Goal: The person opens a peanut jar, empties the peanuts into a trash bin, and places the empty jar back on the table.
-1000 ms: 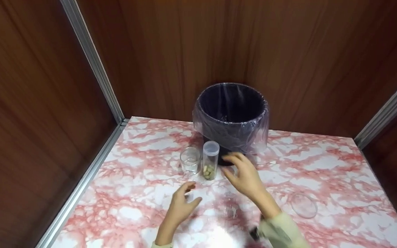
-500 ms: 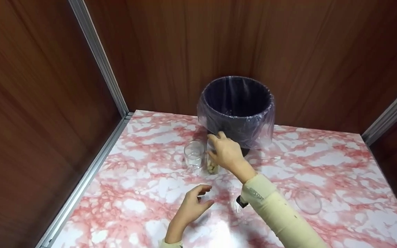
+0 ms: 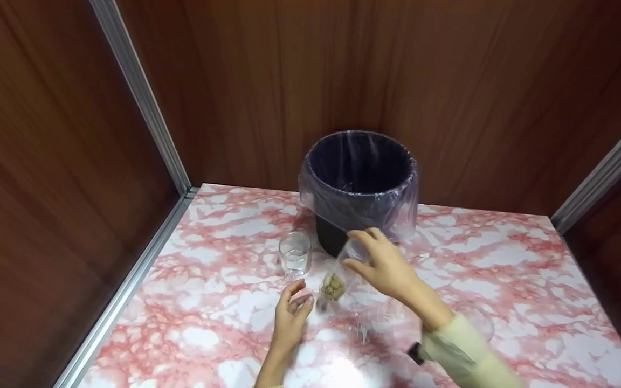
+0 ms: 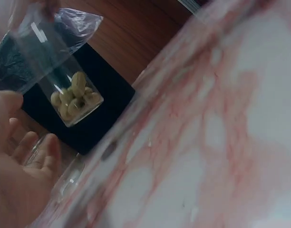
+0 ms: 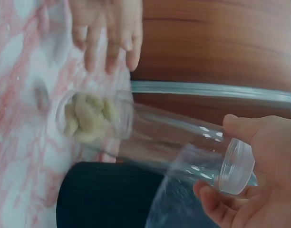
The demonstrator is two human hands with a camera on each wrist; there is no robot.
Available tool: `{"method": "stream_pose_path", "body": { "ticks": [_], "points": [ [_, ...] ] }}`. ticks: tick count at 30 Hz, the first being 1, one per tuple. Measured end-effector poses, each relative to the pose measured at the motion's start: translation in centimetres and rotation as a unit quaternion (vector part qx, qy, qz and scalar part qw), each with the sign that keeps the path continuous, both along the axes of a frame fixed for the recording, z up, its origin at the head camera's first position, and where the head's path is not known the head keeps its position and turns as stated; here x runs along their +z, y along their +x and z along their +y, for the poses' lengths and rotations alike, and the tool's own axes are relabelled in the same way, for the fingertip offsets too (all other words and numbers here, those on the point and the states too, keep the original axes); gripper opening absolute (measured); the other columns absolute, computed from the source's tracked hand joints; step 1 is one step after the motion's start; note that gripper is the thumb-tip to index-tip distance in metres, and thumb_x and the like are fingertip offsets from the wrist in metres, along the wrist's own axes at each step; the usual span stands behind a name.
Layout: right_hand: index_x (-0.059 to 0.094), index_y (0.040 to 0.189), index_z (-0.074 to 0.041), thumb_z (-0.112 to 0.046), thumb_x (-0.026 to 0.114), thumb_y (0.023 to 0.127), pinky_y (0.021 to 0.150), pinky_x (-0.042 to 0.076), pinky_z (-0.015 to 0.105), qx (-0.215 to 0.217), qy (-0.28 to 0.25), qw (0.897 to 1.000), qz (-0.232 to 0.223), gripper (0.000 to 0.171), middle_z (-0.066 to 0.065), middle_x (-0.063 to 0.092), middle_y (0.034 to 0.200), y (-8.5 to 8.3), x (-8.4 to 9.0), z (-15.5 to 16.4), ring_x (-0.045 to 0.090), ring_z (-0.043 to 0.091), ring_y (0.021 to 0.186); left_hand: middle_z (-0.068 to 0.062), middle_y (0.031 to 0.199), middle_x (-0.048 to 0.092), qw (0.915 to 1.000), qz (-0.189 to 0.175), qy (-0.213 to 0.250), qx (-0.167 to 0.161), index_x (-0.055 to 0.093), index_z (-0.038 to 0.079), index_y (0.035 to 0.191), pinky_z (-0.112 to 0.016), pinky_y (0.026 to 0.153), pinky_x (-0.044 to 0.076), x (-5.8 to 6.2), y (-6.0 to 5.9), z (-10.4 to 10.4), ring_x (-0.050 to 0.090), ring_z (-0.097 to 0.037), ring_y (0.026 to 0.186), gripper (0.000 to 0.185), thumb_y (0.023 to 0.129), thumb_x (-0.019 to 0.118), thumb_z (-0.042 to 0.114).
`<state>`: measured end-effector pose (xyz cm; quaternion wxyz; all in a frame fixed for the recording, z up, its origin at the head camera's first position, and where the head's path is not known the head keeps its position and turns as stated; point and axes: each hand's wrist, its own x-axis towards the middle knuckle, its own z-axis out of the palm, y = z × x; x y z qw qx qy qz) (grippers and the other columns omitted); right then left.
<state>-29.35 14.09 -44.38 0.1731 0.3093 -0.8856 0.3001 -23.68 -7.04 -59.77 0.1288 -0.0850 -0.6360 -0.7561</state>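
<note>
My right hand (image 3: pixel 388 269) grips a clear plastic jar (image 5: pixel 169 135) by its capped top end, thumb on one side and fingers on the other. The jar is lifted off the table and tilted, its bottom toward my left hand. Several pale green-brown nuts (image 5: pixel 91 116), perhaps pistachios, lie in its bottom; the translucent lid (image 5: pixel 238 166) is on. My left hand (image 3: pixel 290 318) hovers beside the jar's bottom, fingers relaxed and apart from it. Behind my left hand stands a drinking glass (image 3: pixel 295 254) with some clear liquid.
A black bin (image 3: pixel 337 215) lined with a thin plastic bag (image 3: pixel 397 207) stands against the wooden back wall. A clear round disc (image 3: pixel 477 321) lies at the right, partly behind the right forearm. Small clear pieces (image 3: pixel 363 330) lie on the red-and-white marbled table (image 3: pixel 197 302).
My right hand reached over to the standing jar, took hold of its top, then lifted and tilted it toward me. My left hand stays near the front, its fingers and thumb drawn closer together.
</note>
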Motion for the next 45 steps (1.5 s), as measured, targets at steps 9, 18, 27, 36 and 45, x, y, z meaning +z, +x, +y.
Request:
{"method": "stream_pose_path", "body": {
  "ticks": [9,18,27,36,45],
  "points": [
    [0.058,0.128,-0.012,-0.014,0.076,0.086,0.062,0.05,0.027,0.011,-0.13,0.989,-0.063,0.046,-0.001,0.057,0.105,4.0,-0.2,5.5,0.053,0.009,0.072,-0.026,0.147,0.027,0.95,-0.069,0.208,-0.222,0.018,0.0,0.152,-0.05,0.099,0.045,1.0,0.7,0.9,0.054,-0.03,0.115,0.067,0.097,0.057,0.005],
    [0.051,0.134,-0.005,0.004,0.07,0.086,0.049,0.054,0.03,0.029,-0.222,0.966,-0.13,0.052,0.008,0.06,0.095,5.4,-1.3,7.2,0.062,0.015,0.06,-0.013,0.131,0.047,0.943,-0.084,0.228,-0.227,0.04,-0.004,0.141,-0.042,0.094,0.05,1.1,1.0,1.5,0.059,-0.025,0.108,0.06,0.089,0.069,0.002],
    [0.057,0.129,-0.014,-0.03,0.06,0.098,0.04,0.051,0.036,-0.083,-0.164,0.957,-0.226,0.035,0.013,0.06,0.107,6.3,0.5,7.9,0.058,0.019,0.05,-0.014,0.128,0.047,0.9492,-0.085,0.199,-0.229,0.041,-0.007,0.139,-0.045,0.094,0.049,1.1,1.1,1.4,0.06,-0.028,0.107,0.057,0.09,0.067,0.002],
    [0.054,0.134,-0.009,0.004,0.081,0.075,0.083,0.054,0.032,0.074,-0.156,0.977,-0.126,0.066,0.007,0.058,0.124,6.3,1.2,9.1,0.06,0.024,0.105,-0.015,0.133,0.045,0.9453,-0.076,0.199,-0.247,0.049,0.002,0.136,-0.042,0.093,0.051,1.7,0.7,0.8,0.059,-0.026,0.106,0.051,0.09,0.069,0.005],
    [0.057,0.128,-0.007,-0.038,0.058,0.098,0.051,0.054,0.032,-0.072,-0.1,0.962,-0.245,0.043,0.011,0.064,0.102,6.7,1.6,8.7,0.062,0.02,0.059,-0.015,0.131,0.046,0.9453,-0.058,0.195,-0.255,0.045,-0.003,0.138,-0.038,0.091,0.052,1.4,0.4,0.8,0.057,-0.024,0.106,0.053,0.09,0.067,0.001]
  ]
}}
